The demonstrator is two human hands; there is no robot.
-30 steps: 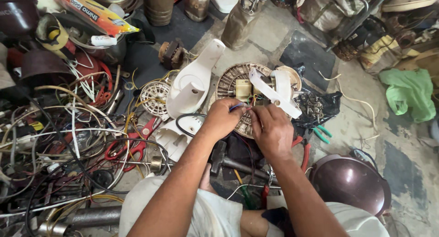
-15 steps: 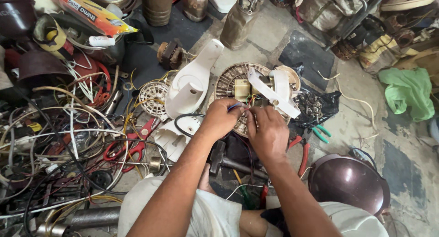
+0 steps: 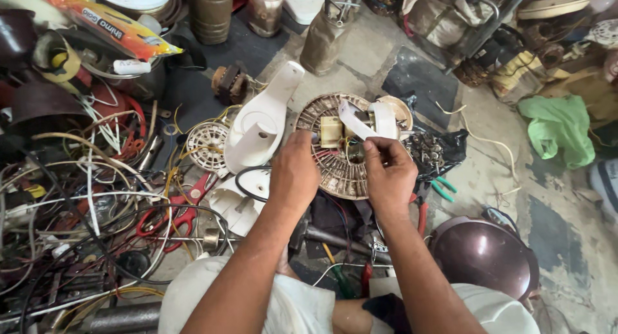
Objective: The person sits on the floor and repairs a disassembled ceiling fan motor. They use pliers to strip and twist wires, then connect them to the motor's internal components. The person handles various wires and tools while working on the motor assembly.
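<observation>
A round, dusty fan housing (image 3: 335, 173) lies open on the floor in front of me, with a cream block (image 3: 331, 131), red wires and a white plastic bracket (image 3: 367, 120) inside it. My left hand (image 3: 294, 170) rests on the housing's left part, fingers curled onto the wiring. My right hand (image 3: 387, 173) is over the middle, fingertips pinching a small part or wire near the bracket. What exactly each hand grips is hidden by the fingers. A white plastic fan stand piece (image 3: 261, 118) lies just left of the housing.
Tangled wires, metal rings and red-handled cutters (image 3: 177, 211) fill the left. A small round grille (image 3: 207, 143) sits beside the stand. Green-handled pliers (image 3: 441, 187) lie right of the housing. A dark metal bowl (image 3: 483, 257) is at lower right, a green cloth (image 3: 559, 129) farther right.
Both hands have shifted slightly up over the housing. The white bracket now stands more upright near the far rim, and my right hand's fingers have risen to it.
</observation>
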